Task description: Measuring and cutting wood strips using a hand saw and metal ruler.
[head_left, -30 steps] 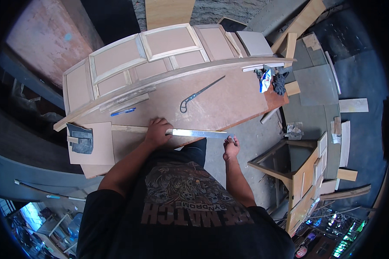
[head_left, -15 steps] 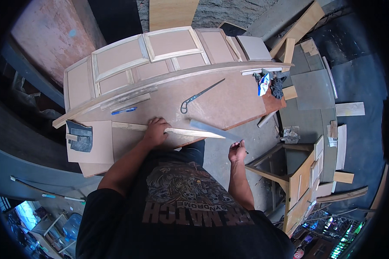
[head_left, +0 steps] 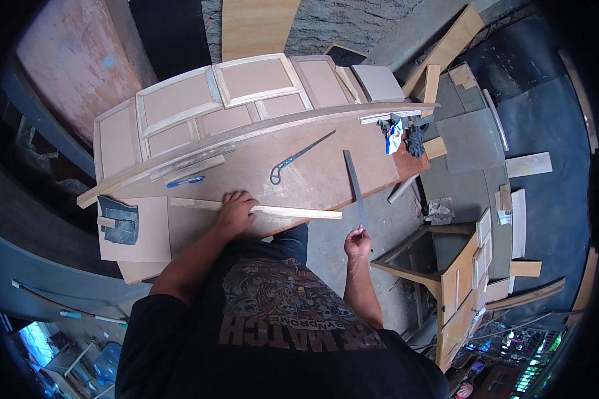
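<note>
My left hand (head_left: 238,211) is closed over a narrow pale wood strip (head_left: 296,212), pressing it onto the brown worktable (head_left: 246,166). The strip's right end juts out past the table's near edge. In my right hand (head_left: 358,241) is one end of a long flat dark metal bar that looks like a file (head_left: 355,189). Its free end points up and away, just right of the strip and apart from it. Farther back on the table lies a small handsaw (head_left: 298,160) with an open looped handle.
Framed panels (head_left: 180,100) stand along the table's far side behind a long wooden rail (head_left: 246,130). A blue pen (head_left: 185,181), a dark sanding sheet (head_left: 121,223) and a crumpled packet (head_left: 394,137) lie about. A wooden stand (head_left: 456,286) is at lower right.
The file has swung from lying slantwise close to the strip's end to pointing nearly straight away from me. My right hand has moved slightly left and nearer; my left hand still grips the strip.
</note>
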Motion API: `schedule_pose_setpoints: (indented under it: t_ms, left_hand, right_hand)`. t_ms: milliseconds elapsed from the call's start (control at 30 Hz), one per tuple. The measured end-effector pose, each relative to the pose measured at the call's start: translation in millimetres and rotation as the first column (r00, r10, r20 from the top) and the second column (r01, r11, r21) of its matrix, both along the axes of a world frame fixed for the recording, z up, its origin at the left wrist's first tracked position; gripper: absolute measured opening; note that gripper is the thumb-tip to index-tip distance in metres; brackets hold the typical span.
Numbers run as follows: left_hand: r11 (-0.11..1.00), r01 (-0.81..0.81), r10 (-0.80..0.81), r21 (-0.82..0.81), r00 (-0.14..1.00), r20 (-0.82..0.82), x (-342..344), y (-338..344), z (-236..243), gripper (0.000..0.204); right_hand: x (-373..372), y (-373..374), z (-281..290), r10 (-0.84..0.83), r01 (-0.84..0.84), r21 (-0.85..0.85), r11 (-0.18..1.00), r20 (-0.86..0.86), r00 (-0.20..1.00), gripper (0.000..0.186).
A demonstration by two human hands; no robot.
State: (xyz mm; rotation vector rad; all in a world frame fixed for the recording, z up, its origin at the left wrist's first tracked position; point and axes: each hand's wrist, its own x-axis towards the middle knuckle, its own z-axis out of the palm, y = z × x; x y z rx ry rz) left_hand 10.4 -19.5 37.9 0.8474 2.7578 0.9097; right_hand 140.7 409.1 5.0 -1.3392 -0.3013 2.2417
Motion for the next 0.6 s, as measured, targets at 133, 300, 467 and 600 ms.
schedule_pose_setpoints:
  t_ms: [133,300,467,600]
  left_hand:
    - [1.000,-0.004,0.004,-0.025,1.000,-0.012,-1.0,0.0,1.6,0.036]
    - [0.999,0.007,-0.006,-0.034,1.000,0.002,-1.5,0.9,-0.1,0.035]
    - [0.998,-0.005,0.008,-0.056,0.999,0.051,1.1,-1.2,0.8,0.034]
    - [0.998,-0.002,0.005,-0.059,0.999,0.050,0.9,-1.6,-1.0,0.034]
  right_hand:
    - [-14.9,-3.3,-0.8,0.047,-0.050,0.052,0.997,0.054,0.997,0.026]
    - [-30.4,-21.9,1.4,0.277,-0.348,0.171,0.922,0.336,0.900,0.018]
    - [-32.0,-49.0,17.5,0.507,-0.602,0.168,0.781,0.391,0.768,0.011]
    - [-17.8,-42.5,21.5,0.399,-0.404,0.144,0.904,0.063,0.915,0.021]
